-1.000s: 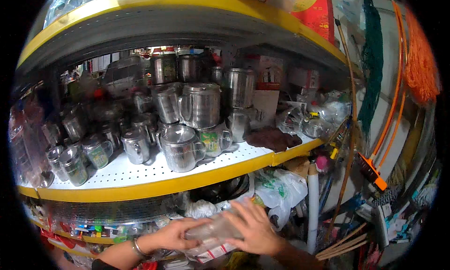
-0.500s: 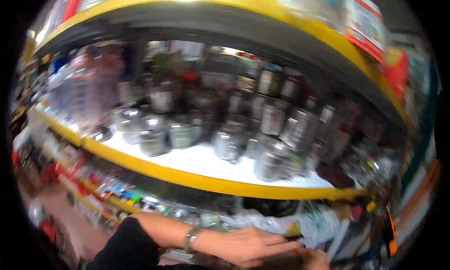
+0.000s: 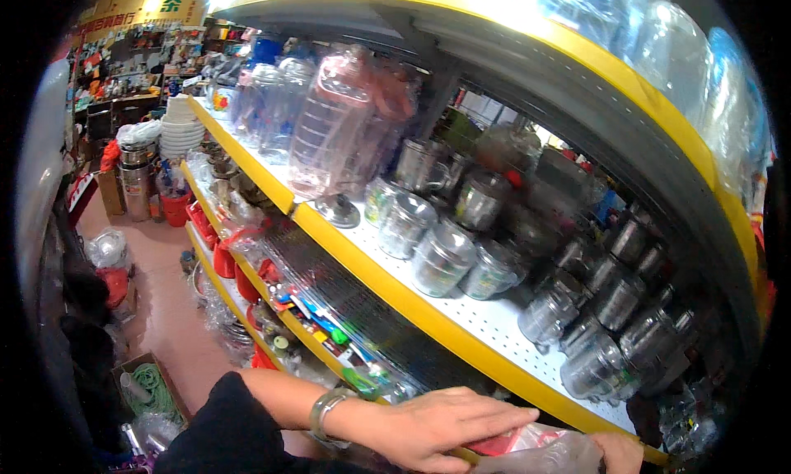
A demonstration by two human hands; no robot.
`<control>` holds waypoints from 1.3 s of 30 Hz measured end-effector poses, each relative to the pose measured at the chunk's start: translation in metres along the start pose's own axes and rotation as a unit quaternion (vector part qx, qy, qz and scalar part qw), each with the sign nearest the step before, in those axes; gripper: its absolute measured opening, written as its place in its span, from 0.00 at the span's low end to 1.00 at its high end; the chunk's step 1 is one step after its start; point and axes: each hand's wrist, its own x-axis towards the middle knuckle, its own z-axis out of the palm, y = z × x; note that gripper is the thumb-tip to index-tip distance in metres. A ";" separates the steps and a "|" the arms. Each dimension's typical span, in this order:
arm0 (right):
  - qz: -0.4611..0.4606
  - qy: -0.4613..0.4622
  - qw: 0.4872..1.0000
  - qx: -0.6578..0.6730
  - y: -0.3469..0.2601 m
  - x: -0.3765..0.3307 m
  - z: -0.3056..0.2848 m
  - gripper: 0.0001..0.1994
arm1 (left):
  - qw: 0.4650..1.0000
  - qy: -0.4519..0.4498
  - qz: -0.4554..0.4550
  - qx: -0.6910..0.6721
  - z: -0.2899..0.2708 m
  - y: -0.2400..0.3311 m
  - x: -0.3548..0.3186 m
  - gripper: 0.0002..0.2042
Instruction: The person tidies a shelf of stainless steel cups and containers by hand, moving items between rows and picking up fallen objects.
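Observation:
My left hand [image 3: 437,424], with a pale bangle [image 3: 321,412] on the wrist, reaches across the lower edge with its fingers stretched out. It rests on a package in see-through plastic [image 3: 548,456] with a red part; the contents are hard to make out. At the package's other side my right hand [image 3: 620,453] shows only in part, its fingers bent against the plastic. Just beyond the hands, metal lidded mugs [image 3: 445,260] and wrapped metal canisters [image 3: 597,367] stand on a white perforated shelf [image 3: 486,322] with a yellow edge.
Pink plastic-wrapped jugs [image 3: 329,128] stand farther left beside a loose metal lid [image 3: 338,210]. Above hangs another yellow-edged shelf [image 3: 577,50]. Lower shelves hold small colourful goods [image 3: 329,330]. Along the pink floor [image 3: 161,268] sit a box of green cord [image 3: 152,392] and a red bucket [image 3: 175,209].
The view has swung left, bringing in the aisle and floor, and the shelf now slants down to the right. My hands remain at the lower edge; the red part of the package now shows.

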 end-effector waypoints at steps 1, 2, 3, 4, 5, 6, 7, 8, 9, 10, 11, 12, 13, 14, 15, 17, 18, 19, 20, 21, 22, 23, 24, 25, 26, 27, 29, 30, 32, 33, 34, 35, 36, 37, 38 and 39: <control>-0.016 -0.007 1.000 -0.007 -0.005 0.015 0.000 0.27 | 0.999 0.017 0.000 0.028 -0.011 0.002 -0.007 0.39; -0.033 -0.015 0.999 -0.014 -0.011 0.030 0.000 0.26 | 0.998 0.035 -0.001 0.056 -0.023 0.004 -0.015 0.43; -0.055 -0.005 0.998 -0.025 -0.014 0.044 0.002 0.26 | 0.997 0.012 -0.077 0.017 -0.033 0.004 -0.027 0.43; -0.064 -0.002 0.997 -0.033 -0.018 0.056 0.001 0.27 | 0.995 0.037 -0.074 0.064 -0.045 0.006 -0.033 0.41; -0.069 0.003 0.997 -0.042 -0.024 0.068 -0.002 0.27 | 0.992 0.060 -0.076 0.079 -0.054 0.008 -0.039 0.40; -0.074 0.007 0.996 -0.053 -0.029 0.080 -0.006 0.27 | 0.989 0.084 -0.076 0.094 -0.064 0.010 -0.045 0.39; -0.103 0.032 0.992 -0.067 -0.027 0.092 -0.010 0.28 | 0.987 0.083 -0.091 0.102 -0.074 0.012 -0.051 0.37; -0.130 0.057 0.986 -0.083 -0.025 0.101 -0.012 0.29 | 0.985 0.081 -0.105 0.107 -0.084 0.016 -0.056 0.36; -0.110 0.104 0.987 -0.052 -0.021 0.121 -0.005 0.28 | 0.979 0.088 -0.129 0.134 -0.094 0.021 -0.063 0.34; -0.089 0.148 0.985 -0.020 -0.020 0.141 0.001 0.28 | 0.971 0.093 -0.135 0.175 -0.103 0.024 -0.069 0.33; -0.092 0.174 0.980 -0.018 -0.023 0.153 0.000 0.30 | 0.966 0.094 -0.133 0.199 -0.111 0.024 -0.072 0.32; -0.121 0.207 0.970 -0.032 -0.019 0.163 0.002 0.30 | 0.961 0.094 -0.132 0.224 -0.117 0.025 -0.076 0.30; -0.130 0.218 0.967 -0.013 -0.026 0.175 0.002 0.29 | 0.958 0.086 -0.190 0.194 -0.120 0.028 -0.085 0.27; -0.136 0.229 0.964 0.004 -0.035 0.187 0.001 0.29 | 0.957 0.087 -0.190 0.200 -0.123 0.027 -0.088 0.27; -0.144 0.252 0.957 -0.008 -0.031 0.197 0.004 0.28 | 0.956 0.088 -0.190 0.208 -0.126 0.025 -0.091 0.27; -0.181 0.260 0.948 -0.019 -0.031 0.214 -0.002 0.28 | 0.948 0.084 -0.198 0.236 -0.129 0.024 -0.094 0.27; -0.204 0.267 0.942 -0.006 -0.029 0.224 -0.001 0.28 | 0.943 0.085 -0.200 0.253 -0.132 0.024 -0.096 0.27; -0.226 0.274 0.935 0.007 -0.026 0.234 0.001 0.28 | 0.937 0.087 -0.203 0.270 -0.135 0.023 -0.098 0.26; -0.238 0.293 0.925 -0.033 -0.021 0.242 0.002 0.28 | 0.933 0.086 -0.201 0.287 -0.139 0.021 -0.098 0.26; -0.249 0.313 0.914 -0.075 -0.016 0.250 0.003 0.28 | 0.931 0.102 -0.191 0.293 -0.142 0.018 -0.100 0.25; -0.258 0.331 0.900 -0.116 -0.013 0.257 0.003 0.28 | 0.929 0.109 -0.195 0.296 -0.144 0.015 -0.102 0.24; -0.268 0.361 0.883 -0.136 -0.013 0.266 0.008 0.27 | 0.925 0.109 -0.199 0.305 -0.150 0.014 -0.103 0.23; -0.268 0.369 0.878 -0.148 -0.012 0.274 0.010 0.27 | 0.922 0.109 -0.202 0.312 -0.156 0.012 -0.104 0.23; -0.268 0.376 0.872 -0.160 -0.012 0.282 0.011 0.27 | 0.912 0.105 -0.198 0.345 -0.165 0.008 -0.104 0.22; -0.268 0.383 0.867 -0.171 -0.011 0.292 0.013 0.27 | 0.907 0.119 -0.198 0.351 -0.174 0.003 -0.106 0.22; -0.292 0.395 0.849 -0.194 -0.011 0.305 0.014 0.28 | 0.902 0.125 -0.196 0.364 -0.184 -0.001 -0.107 0.22; -0.295 0.396 0.840 -0.225 -0.014 0.327 0.014 0.29 | 0.890 0.134 -0.182 0.397 -0.206 -0.013 -0.109 0.22; -0.295 0.396 0.835 -0.242 -0.016 0.336 0.015 0.30 | 0.883 0.136 -0.179 0.413 -0.216 -0.022 -0.112 0.22; -0.248 0.385 0.854 -0.246 -0.019 0.356 0.021 0.33 | 0.877 0.150 -0.161 0.428 -0.236 -0.037 -0.115 0.22; -0.227 0.387 0.859 -0.245 -0.022 0.368 0.026 0.33 | 0.877 0.150 -0.147 0.433 -0.245 -0.048 -0.117 0.22; -0.206 0.389 0.864 -0.244 -0.026 0.381 0.028 0.34 | 0.877 0.149 -0.133 0.438 -0.254 -0.060 -0.120 0.22; -0.190 0.369 0.878 -0.238 -0.030 0.395 0.030 0.36 | 0.877 0.142 -0.117 0.444 -0.264 -0.071 -0.123 0.22; -0.139 0.331 0.912 -0.198 -0.033 0.414 0.033 0.37 | 0.875 0.135 -0.105 0.454 -0.273 -0.081 -0.126 0.22; -0.075 0.297 0.929 -0.209 -0.038 0.438 0.033 0.37 | 0.876 0.126 -0.104 0.455 -0.280 -0.089 -0.129 0.22; -0.008 0.260 0.940 -0.222 -0.041 0.461 0.034 0.37 | 0.879 0.118 -0.102 0.451 -0.288 -0.098 -0.133 0.22; -0.001 0.255 0.942 -0.219 -0.037 0.480 0.036 0.37 | 0.878 0.099 -0.090 0.459 -0.294 -0.105 -0.136 0.22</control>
